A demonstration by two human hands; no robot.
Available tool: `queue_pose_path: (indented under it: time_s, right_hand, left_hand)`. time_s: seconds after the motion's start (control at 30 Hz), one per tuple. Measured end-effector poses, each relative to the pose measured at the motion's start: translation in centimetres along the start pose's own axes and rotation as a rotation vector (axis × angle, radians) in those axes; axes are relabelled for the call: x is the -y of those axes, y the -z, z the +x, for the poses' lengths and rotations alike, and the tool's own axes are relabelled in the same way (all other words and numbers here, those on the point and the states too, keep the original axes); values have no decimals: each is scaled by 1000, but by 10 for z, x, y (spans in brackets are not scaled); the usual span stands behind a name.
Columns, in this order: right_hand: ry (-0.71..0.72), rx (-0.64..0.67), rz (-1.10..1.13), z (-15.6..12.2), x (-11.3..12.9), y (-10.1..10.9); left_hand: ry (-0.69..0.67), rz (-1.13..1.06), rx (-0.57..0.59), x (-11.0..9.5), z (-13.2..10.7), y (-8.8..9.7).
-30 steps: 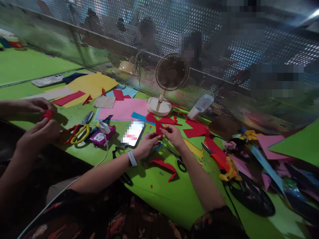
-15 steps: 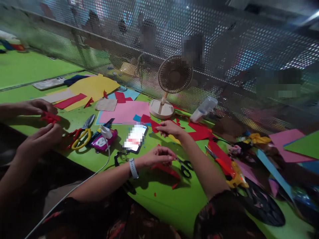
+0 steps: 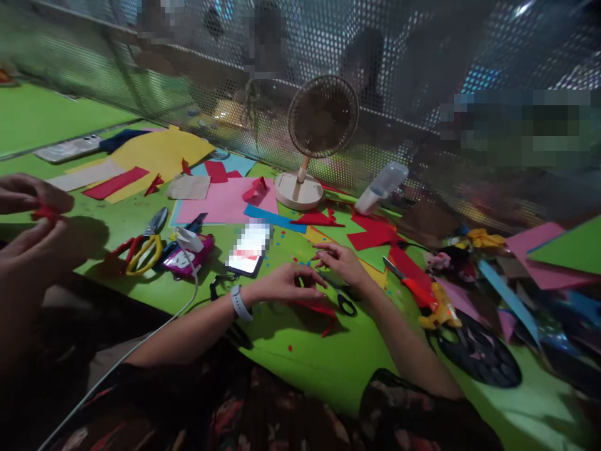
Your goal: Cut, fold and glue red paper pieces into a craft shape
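My left hand (image 3: 286, 287), a white watch on its wrist, hovers low over the green table (image 3: 328, 363) with thumb and fingers pinched together. Whatever they hold is too small to make out. A red paper scrap (image 3: 322, 310) lies just under and to the right of it. My right hand (image 3: 342, 263) rests next to it with fingers stretched out, holding nothing. Its fingertips point left, just above the black-handled scissors (image 3: 345, 302). A phone (image 3: 248, 250) lies left of both hands.
Another person's hands (image 3: 28, 244) at the far left hold a small red piece (image 3: 44, 213). Yellow-handled scissors (image 3: 141, 247), a pink charger (image 3: 188, 258), a small fan (image 3: 319, 125), a white bottle (image 3: 380, 186), a glue gun (image 3: 429, 307) and several coloured paper sheets (image 3: 225, 203) cover the table. A perforated metal screen stands behind.
My right hand reached out toward the pink sheet with a red piece, let it go and came back beside the scissors. My left hand dropped to the table. The camera shifted.
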State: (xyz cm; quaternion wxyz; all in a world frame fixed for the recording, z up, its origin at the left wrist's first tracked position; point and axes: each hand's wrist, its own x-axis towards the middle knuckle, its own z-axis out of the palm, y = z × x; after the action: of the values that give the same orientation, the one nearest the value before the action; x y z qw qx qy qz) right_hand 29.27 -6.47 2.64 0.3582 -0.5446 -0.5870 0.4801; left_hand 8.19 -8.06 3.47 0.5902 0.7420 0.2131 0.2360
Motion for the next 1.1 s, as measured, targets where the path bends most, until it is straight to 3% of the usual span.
queue_pose_path:
  time_s: [0.07,0.13,0.27,0.4,0.57,0.67,0.8,0.87,0.97,1.1]
  right_hand:
    - [51,-120,-156,-32,-9,14]
    - [120,-188,-377,-63,-14,23]
    - [226,-83,-784,-103,-20,31]
    - [260,-34,-953,-105,-35,32]
    - [241,-264,-1054,-91,-57,37]
    - [254,-345,-1027,-91,-53,38]
    - [271,-245,-825,-94,-33,26]
    - [244,-192,-802,-93,-24,16]
    - [181,-161,-761,-88,-19,5]
    - [312,-293,-764,-82,-23,3]
  left_hand:
    - [-25,314,-62,-4,-4,11]
    - [51,574,-145,-5,-7,23]
    - [221,819,-77,1,-10,32]
    - [236,866,-5,6,-8,26]
    - [149,877,71,4,-5,25]
    - [112,811,90,5,-3,26]
    - [67,763,61,6,-2,26]
    - [37,753,1,4,-1,25]
    - [-2,647,-180,1,0,20]
    - [-57,502,-466,2,2,11]
